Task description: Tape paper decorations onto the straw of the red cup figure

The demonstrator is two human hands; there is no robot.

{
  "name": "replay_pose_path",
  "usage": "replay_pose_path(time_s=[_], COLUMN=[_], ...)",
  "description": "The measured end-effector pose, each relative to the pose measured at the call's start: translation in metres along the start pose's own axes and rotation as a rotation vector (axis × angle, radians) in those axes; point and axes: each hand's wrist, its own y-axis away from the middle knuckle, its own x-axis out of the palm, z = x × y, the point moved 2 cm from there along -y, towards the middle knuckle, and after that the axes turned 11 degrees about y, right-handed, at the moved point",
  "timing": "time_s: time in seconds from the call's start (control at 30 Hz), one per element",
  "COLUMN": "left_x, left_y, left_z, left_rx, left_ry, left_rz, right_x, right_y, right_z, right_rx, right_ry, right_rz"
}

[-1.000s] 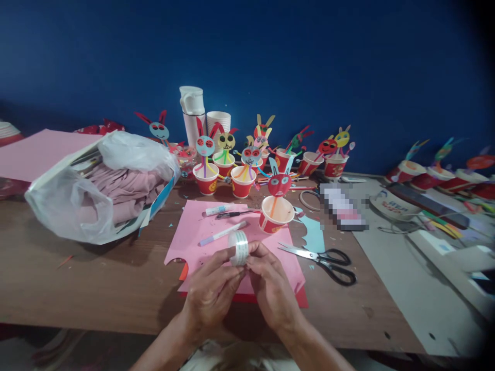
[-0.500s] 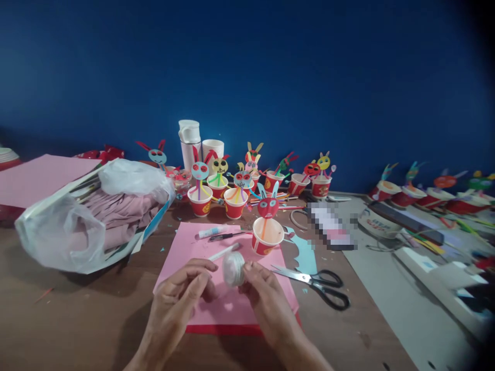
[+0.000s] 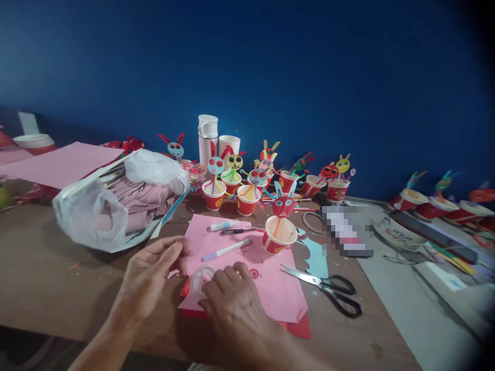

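Clear plastic tape roll [image 3: 201, 279]: laid flat on the pink paper sheet [image 3: 270, 291], under the curled fingers of the right hand [image 3: 234, 306]; pinched or merely pressed could not be told. Nothing was grasped by the left hand [image 3: 149, 275], spread loosely at the sheet's left edge. Red paper cup [image 3: 279, 238], just beyond the right hand: one straw bearing a red rabbit face was held; judged finished. Row of red cups [image 3: 247, 200], farther off: straw figures likewise fitted. White plastic bag [image 3: 93, 224], beyond the left hand: pink folded material was contained.
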Motion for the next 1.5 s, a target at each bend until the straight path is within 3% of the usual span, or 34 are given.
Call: replay_pose_path(time_s=[0.13,0.27,0.37,0.47,0.57,0.67,0.8,1.07,1.3,1.4,1.5], left_x=[-0.009,-0.006,0.005,0.021,0.037,0.053,0.069,0.085,0.095,0.091,0.087], left_y=[-0.007,-0.007,-0.003,0.001,0.002,0.004,0.006,0.01,0.01,0.01,0.009], left_z=[-0.01,-0.009,-0.002,0.006,0.014,0.02,0.027,0.048,0.048,0.054,0.056], left_rx=[0.057,-0.025,-0.13,-0.193,-0.198,-0.211,-0.204,-0.216,-0.256,-0.245,-0.146], left_ry=[0.007,0.061,0.082,0.073,0.04,0.005,-0.042,-0.129,-0.196,-0.308,-0.559], left_rz=[0.039,0.13,0.206,0.254,0.276,0.298,0.307,0.365,0.396,0.385,0.425], right_x=[0.015,0.022,0.009,-0.011,-0.027,-0.04,-0.05,-0.054,-0.065,-0.079,-0.079], right_y=[-0.029,-0.042,-0.037,-0.028,-0.02,-0.015,-0.007,0.017,0.023,0.02,0.021], right_z=[0.004,-0.001,-0.024,-0.055,-0.072,-0.073,-0.071,-0.079,-0.085,-0.101,-0.119], right_rx=[-0.138,-0.183,0.038,0.369,0.568,0.558,0.558,0.447,0.222,0.337,0.483], right_ry=[0.074,0.025,-0.248,-0.757,-0.96,-0.927,-0.796,-0.612,-0.404,-0.434,-0.541], right_rz=[0.088,0.183,0.112,-0.011,0.023,0.047,-0.037,-0.079,-0.348,-0.505,-0.457])
